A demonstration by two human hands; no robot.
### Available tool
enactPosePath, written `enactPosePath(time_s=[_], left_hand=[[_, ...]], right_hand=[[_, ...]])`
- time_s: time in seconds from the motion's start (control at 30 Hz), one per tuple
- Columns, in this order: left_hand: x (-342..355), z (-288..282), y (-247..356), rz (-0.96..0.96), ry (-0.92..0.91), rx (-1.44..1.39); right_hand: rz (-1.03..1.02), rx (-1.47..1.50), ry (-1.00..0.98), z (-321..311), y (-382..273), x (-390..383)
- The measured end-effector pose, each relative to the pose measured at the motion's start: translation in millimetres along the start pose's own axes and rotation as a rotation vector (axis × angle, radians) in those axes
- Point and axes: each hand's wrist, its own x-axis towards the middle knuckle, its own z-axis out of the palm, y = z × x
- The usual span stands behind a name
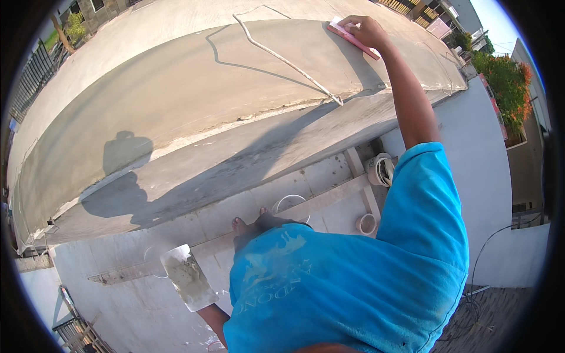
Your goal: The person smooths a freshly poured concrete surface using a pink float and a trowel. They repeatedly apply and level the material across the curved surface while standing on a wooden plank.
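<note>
My right hand reaches to the far part of a grey mortar surface, fingers closed over the back of a pinkish-red float. The float lies against the surface. My left forearm goes under a pale rectangular mortar board, smeared with wet grey mortar and held out at my left side. The board hides my left hand and its fingers. A bent, whitish rod sticks up from the mortar to the left of the float.
Below the ledge, a plank stretches past my feet. A bucket with things in it and a small round tub stand to the right. Plants with orange flowers grow beyond the right wall. Shadows cross the surface.
</note>
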Motion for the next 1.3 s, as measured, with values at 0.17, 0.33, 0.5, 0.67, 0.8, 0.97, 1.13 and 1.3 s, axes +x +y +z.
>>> enactPosePath(time_s=[0.17,0.33,0.5,0.67,0.8,0.97,1.13,1.3], left_hand=[[-1.2,-0.4,2.5,-0.012,0.037,0.012],[34.4,13.6,6.4,-0.033,-0.044,0.019],[64.4,39.7,10.6,-0.015,-0.140,0.020],[58.9,46.1,8.1,-0.042,-0.104,0.043],[49.1,36.7,2.8,-0.072,-0.070,0.025],[36.5,25.1,-3.2,-0.079,-0.060,0.003],[22.6,25.4,0.3,-0.077,0.002,0.036],[46.5,31.8,-0.9,-0.087,-0.097,0.017]], right_hand=[[0.117,-0.013,0.033,-9.8,-47.4,-82.6],[0.423,-0.065,0.060,-40.7,31.8,-142.7],[0.644,-0.236,0.140,-21.3,91.9,-45.1],[0.132,-0.015,0.149,20.2,15.6,-32.8],[0.277,0.024,0.030,-18.3,46.9,-91.4],[0.315,-0.106,0.230,-3.2,116.4,-36.9],[0.123,0.006,0.119,4.8,13.0,-70.4],[0.539,-0.204,0.138,-38.3,123.5,-110.3]])
